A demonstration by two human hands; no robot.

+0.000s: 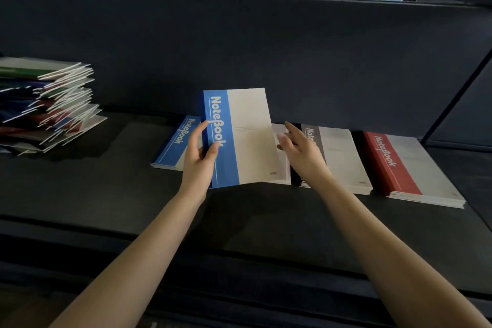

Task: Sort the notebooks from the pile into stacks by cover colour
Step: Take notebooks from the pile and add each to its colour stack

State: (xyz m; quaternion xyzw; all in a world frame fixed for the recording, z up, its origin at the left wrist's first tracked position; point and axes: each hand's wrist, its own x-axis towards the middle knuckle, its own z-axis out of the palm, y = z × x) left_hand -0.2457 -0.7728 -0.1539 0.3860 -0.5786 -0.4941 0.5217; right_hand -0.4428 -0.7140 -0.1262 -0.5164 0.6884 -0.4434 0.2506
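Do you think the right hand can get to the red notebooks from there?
Probably yes. The right hand is open, and the red stack lies beyond the grey stack with nothing on top of it.

A dark padded seat [106, 194], perhaps a sofa, carries a messy pile [48, 104] at left, then a blue stack [173, 146], a grey stack [338, 157] and a red stack [410, 170] side by side.

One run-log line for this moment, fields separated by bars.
left hand: grips blue-and-white notebook | right hand: open, beside it | blue notebook stack: below | mixed pile: left
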